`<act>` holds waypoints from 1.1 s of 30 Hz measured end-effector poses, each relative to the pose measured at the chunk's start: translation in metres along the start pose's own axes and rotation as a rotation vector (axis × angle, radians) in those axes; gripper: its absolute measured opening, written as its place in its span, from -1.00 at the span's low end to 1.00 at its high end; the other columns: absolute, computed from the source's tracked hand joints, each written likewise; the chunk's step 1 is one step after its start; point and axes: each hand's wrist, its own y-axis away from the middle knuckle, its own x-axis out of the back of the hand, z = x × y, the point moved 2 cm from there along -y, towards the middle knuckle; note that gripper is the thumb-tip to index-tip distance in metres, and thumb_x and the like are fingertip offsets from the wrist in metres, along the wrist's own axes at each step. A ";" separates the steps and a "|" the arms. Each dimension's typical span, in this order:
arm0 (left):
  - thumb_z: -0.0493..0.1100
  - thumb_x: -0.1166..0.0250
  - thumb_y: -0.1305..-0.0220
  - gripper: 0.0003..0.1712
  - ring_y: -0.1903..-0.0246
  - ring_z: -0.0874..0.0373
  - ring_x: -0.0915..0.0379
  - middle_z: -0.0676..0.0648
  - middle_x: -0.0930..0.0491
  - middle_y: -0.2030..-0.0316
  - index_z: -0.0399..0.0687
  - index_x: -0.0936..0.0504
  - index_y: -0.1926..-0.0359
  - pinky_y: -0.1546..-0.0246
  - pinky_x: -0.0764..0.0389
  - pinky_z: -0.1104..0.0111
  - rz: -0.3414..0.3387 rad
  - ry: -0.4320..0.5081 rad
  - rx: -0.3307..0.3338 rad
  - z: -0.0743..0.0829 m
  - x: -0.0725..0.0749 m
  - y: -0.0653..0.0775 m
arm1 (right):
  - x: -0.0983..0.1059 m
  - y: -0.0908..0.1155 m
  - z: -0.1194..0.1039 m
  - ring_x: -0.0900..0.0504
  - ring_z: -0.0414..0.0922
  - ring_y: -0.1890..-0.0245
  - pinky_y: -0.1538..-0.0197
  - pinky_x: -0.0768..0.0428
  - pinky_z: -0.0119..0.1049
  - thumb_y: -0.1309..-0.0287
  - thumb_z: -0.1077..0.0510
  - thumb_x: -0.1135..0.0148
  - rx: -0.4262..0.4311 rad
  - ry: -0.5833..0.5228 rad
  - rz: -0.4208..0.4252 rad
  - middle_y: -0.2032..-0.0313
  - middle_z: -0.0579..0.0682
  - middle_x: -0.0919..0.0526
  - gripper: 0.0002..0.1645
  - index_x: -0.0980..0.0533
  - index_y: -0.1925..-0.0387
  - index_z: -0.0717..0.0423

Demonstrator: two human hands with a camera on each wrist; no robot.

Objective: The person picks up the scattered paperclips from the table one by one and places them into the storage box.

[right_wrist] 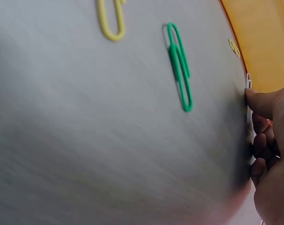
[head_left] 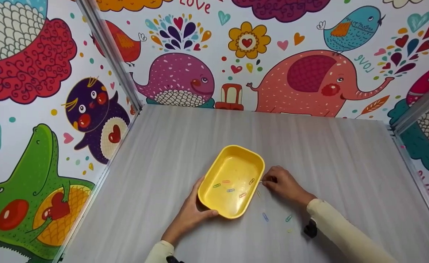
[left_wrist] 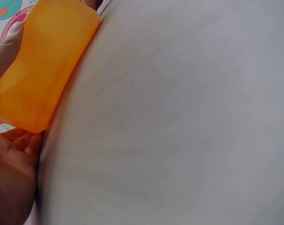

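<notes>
L hand [head_left: 192,212]: clamped on the yellow tray [head_left: 236,164], thumb at its near end, fingers along its L wall.
R hand [head_left: 283,184]: thumb and fingers pinch a pale clip [right_wrist: 249,80] just beside the tray's R wall, outside of it.
Yellow tray: on the table [head_left: 170,146], btw the two hands, which are apart from each other.
Clips in tray: 5 pcs lie on its bottom, i.e. green clip [head_left: 217,185] nearest to L hand, pink clip [head_left: 226,181] next to it, blue clip [head_left: 230,190] in the middle, red clip [head_left: 242,195] more to the R, dark-looking clip [head_left: 251,181] nearest to R hand.
Clips on table: thin yellowish clip [head_left: 258,193] near the tray wall, just on the near side of R hand's fingertips; loose blue clip [head_left: 265,217] and loose green clip [head_left: 288,218] on the near side of R hand; small yellow clip [head_left: 289,231] farther toward the person.
Sleeves [head_left: 345,226]: cream, w/ a black device [head_left: 310,228] at R wrist.
Walls [head_left: 221,36]: beyond the hands, w/ cartoon animals.
</notes>
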 end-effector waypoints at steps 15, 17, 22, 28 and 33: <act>0.02 -0.73 -0.21 0.41 -0.66 0.09 -0.10 0.05 -0.15 -0.72 0.08 0.05 -0.81 -0.64 -0.02 -0.12 -0.021 0.030 0.015 -0.002 -0.003 -0.001 | 0.015 0.009 -0.005 -0.52 -0.11 0.17 0.05 -0.55 -0.32 -0.39 0.28 -0.52 -0.046 -0.006 0.049 0.27 -0.16 -0.65 -0.92 -0.79 0.21 0.02; 0.02 -0.72 -0.22 0.40 -0.66 0.10 -0.11 0.05 -0.16 -0.71 0.09 0.05 -0.81 -0.64 -0.03 -0.12 -0.021 0.035 0.021 -0.002 -0.003 -0.001 | 0.021 0.009 -0.008 -0.54 -0.10 0.17 0.05 -0.58 -0.33 -0.36 0.32 -0.52 -0.029 0.001 0.073 0.27 -0.14 -0.67 -0.91 -0.79 0.21 0.08; 0.03 -0.73 -0.21 0.41 -0.66 0.07 -0.11 0.03 -0.16 -0.72 0.05 0.05 -0.81 -0.64 -0.02 -0.15 -0.008 0.028 0.030 -0.002 -0.001 0.000 | 0.034 0.008 -0.018 -0.57 -0.08 0.16 0.03 -0.63 -0.30 -0.31 0.39 -0.53 -0.010 0.015 0.121 0.27 -0.12 -0.70 -0.90 -0.79 0.20 0.18; 0.01 -0.72 -0.22 0.41 -0.66 0.04 -0.11 0.00 -0.15 -0.72 0.04 0.06 -0.81 -0.64 -0.02 -0.15 -0.003 0.029 0.035 0.000 0.000 0.001 | 0.047 0.005 -0.030 -0.58 -0.06 0.14 -0.03 -0.60 -0.17 -0.31 0.37 -0.54 -0.026 0.041 0.149 0.28 -0.13 -0.70 -0.93 -0.80 0.24 0.18; 0.01 -0.73 -0.21 0.41 -0.65 0.07 -0.13 0.02 -0.17 -0.71 0.07 0.06 -0.81 -0.64 -0.04 -0.11 0.005 0.020 0.032 0.001 0.000 0.001 | 0.051 0.004 -0.039 -0.57 -0.06 0.14 -0.04 -0.61 -0.15 -0.32 0.34 -0.55 -0.021 0.054 0.132 0.27 -0.13 -0.69 -0.95 -0.80 0.22 0.18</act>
